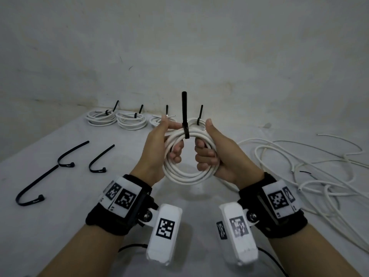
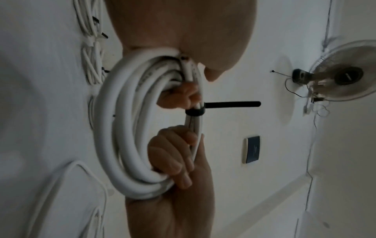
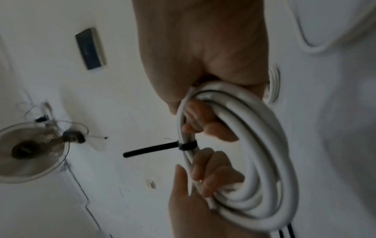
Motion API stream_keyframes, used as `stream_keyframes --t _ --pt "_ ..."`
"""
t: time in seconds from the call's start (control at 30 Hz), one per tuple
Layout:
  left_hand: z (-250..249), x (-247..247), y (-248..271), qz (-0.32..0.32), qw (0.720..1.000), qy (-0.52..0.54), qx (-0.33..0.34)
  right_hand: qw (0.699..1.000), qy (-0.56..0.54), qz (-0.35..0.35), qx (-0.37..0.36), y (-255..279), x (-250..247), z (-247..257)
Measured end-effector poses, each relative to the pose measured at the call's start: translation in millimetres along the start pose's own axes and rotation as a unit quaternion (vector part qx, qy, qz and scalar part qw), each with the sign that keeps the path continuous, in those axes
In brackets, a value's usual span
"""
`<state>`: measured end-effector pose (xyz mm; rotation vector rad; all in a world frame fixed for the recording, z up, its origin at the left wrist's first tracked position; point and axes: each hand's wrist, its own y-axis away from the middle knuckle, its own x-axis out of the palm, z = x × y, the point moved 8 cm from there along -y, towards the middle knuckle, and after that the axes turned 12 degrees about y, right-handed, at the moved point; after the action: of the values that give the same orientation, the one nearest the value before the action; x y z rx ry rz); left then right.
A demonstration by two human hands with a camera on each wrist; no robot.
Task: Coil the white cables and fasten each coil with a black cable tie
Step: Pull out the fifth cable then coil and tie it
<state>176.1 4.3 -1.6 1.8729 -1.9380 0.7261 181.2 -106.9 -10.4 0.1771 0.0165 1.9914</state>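
I hold a coil of white cable (image 1: pixel 186 174) upright above the table, one hand on each side. My left hand (image 1: pixel 159 144) grips its left side, fingers curled through the ring and thumb on top. My right hand (image 1: pixel 215 152) grips the right side the same way, thumb raised. A black cable tie (image 1: pixel 186 131) is closed round the top of the coil between my hands, its tail pointing straight up. In the left wrist view the tie (image 2: pixel 194 112) sits between both hands' fingers on the coil (image 2: pixel 122 128). The right wrist view shows the tie (image 3: pixel 187 145) and coil (image 3: pixel 264 145) likewise.
Several tied coils (image 1: pixel 101 117) lie in a row along the wall at the back of the table. Three loose black ties (image 1: pixel 65 154) lie on the left. A tangle of loose white cables (image 1: pixel 299 168) spreads over the right side. A wall fan (image 2: pixel 346 75) hangs above.
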Motion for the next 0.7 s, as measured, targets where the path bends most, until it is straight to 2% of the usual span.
stream_keyframes --t 0.1,0.17,0.37,0.47,0.6,0.7 --pt "4 -5 2 -0.043 0.999 0.012 0.010 0.999 -0.016 -0.040 -0.013 -2 3 -3" --pt "6 -7 1 -0.048 0.999 0.015 0.009 0.998 -0.011 -0.056 -0.018 -3 2 -5" --pt "21 6 -3 0.031 0.996 0.007 -0.079 0.990 -0.094 -0.096 -0.045 -4 -18 2" --pt "20 5 -4 0.016 0.997 -0.011 -0.074 0.986 -0.108 -0.111 -0.064 -6 -22 3" --pt "9 -5 -6 -0.031 0.998 -0.032 -0.044 0.989 -0.071 -0.106 -0.073 -9 -15 -5" --pt "-2 -15 -11 -0.056 0.998 0.002 -0.041 0.990 0.016 -0.118 -0.071 -12 -19 -14"
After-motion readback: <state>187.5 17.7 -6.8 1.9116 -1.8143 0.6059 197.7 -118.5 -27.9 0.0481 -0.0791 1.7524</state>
